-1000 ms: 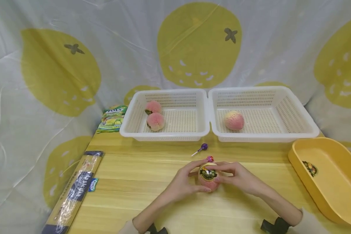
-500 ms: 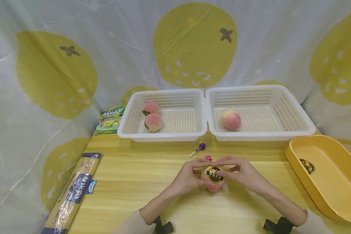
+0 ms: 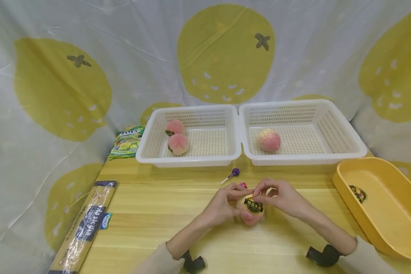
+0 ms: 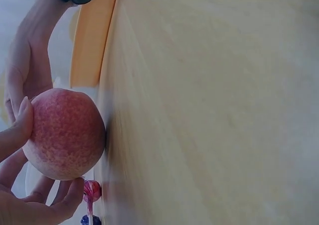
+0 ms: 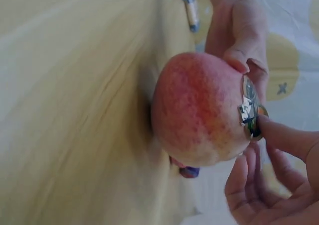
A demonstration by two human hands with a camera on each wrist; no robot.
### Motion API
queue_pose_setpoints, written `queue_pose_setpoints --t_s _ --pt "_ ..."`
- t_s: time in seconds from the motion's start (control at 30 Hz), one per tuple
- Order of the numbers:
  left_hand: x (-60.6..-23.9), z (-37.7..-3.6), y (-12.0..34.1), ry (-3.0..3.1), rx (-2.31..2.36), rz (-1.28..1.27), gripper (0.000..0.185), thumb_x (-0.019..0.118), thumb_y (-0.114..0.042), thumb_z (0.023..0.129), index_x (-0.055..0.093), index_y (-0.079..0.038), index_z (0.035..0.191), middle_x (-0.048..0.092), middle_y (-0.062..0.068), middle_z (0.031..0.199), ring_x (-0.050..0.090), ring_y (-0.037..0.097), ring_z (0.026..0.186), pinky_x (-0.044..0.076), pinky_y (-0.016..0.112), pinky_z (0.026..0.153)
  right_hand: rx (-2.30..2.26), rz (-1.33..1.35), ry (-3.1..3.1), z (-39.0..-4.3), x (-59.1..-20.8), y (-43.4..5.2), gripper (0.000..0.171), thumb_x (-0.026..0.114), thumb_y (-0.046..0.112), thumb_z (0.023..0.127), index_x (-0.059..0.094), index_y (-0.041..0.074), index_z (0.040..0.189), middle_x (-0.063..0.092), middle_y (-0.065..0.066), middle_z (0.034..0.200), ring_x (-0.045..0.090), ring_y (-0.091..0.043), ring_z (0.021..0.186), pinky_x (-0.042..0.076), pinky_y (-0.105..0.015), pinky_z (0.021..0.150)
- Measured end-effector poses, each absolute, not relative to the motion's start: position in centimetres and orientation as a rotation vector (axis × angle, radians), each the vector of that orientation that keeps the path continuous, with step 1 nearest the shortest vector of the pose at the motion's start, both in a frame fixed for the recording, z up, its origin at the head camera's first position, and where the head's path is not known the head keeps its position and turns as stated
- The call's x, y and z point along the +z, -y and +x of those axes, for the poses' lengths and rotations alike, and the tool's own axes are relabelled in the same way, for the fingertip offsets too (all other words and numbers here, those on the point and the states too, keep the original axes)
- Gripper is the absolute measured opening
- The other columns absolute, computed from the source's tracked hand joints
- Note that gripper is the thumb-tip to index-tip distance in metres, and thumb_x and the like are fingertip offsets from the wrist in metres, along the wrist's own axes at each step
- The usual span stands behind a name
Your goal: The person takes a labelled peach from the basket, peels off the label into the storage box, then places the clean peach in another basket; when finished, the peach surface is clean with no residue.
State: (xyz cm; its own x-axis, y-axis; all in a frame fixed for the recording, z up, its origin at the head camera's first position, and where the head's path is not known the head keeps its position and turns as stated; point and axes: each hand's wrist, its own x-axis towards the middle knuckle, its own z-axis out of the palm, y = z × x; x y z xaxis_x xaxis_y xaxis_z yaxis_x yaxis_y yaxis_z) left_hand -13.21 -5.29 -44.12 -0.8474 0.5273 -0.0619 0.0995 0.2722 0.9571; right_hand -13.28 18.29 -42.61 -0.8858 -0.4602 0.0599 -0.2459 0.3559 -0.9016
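Note:
A pink peach (image 3: 249, 215) stands on the wooden table (image 3: 164, 205) near the front middle, with a round black-and-yellow sticker (image 3: 254, 206) on its top. My left hand (image 3: 230, 201) grips the peach from the left, thumb against its side. My right hand (image 3: 263, 193) comes from the right, fingers curled, and pinches the sticker's upper edge. In the right wrist view the sticker (image 5: 249, 105) stands a little off the peach (image 5: 199, 110) with a right fingertip (image 5: 279, 135) against it. The left wrist view shows the peach (image 4: 65, 133) cradled by left fingers (image 4: 22, 125).
Two white baskets stand at the back: the left one (image 3: 147, 152) holds two peaches, the right one (image 3: 342, 156) a single peach (image 3: 269, 140). Two lollipops (image 3: 234, 173) lie just behind the hands. A yellow tray (image 3: 380, 236) is at the right, a pasta pack (image 3: 89, 224) and candy bag (image 3: 127, 141) at the left.
The hands and peach have shifted slightly right. The right fingers have moved from the peach's side onto the sticker's upper edge. The left hand still holds the peach.

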Motion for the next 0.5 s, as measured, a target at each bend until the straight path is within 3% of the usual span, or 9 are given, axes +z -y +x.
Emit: queue_pose_setpoints --t_s 0.2,0.37,0.5 --pt "-44.0 -13.7 5.2 -2.200 1.549 0.600 0.061 0.089 -0.002 0.077 0.071 -0.015 0.134 0.065 0.002 0.126 0.061 0.028 0.129 0.047 0.044 0.114 -1.500 -0.725 -2.578 -12.3 -39.9 -19.4 0.008 0.077 0.013 0.093 0.074 0.019 0.095 0.074 0.007 0.090 0.067 -0.004 0.079 0.057 -0.024 0.073" --pt "-43.8 -13.8 5.3 -2.209 1.530 0.608 0.061 0.088 0.002 0.077 0.071 -0.013 0.133 0.064 0.005 0.129 0.062 0.032 0.129 0.053 0.039 0.109 -1.623 -0.663 -2.508 -12.7 -37.3 -23.9 0.016 0.070 0.002 0.096 0.074 0.007 0.111 0.076 0.003 0.096 0.073 -0.013 0.076 0.061 -0.029 0.067" --pt "-43.8 -13.8 5.5 -2.215 1.526 0.627 0.059 0.088 0.001 0.078 0.071 -0.012 0.133 0.064 0.006 0.131 0.059 0.029 0.132 0.052 0.038 0.109 -1.615 -0.555 -2.555 -13.2 -36.0 -28.9 0.020 0.067 -0.002 0.098 0.073 0.000 0.117 0.076 0.006 0.106 0.074 -0.012 0.082 0.061 -0.029 0.069"
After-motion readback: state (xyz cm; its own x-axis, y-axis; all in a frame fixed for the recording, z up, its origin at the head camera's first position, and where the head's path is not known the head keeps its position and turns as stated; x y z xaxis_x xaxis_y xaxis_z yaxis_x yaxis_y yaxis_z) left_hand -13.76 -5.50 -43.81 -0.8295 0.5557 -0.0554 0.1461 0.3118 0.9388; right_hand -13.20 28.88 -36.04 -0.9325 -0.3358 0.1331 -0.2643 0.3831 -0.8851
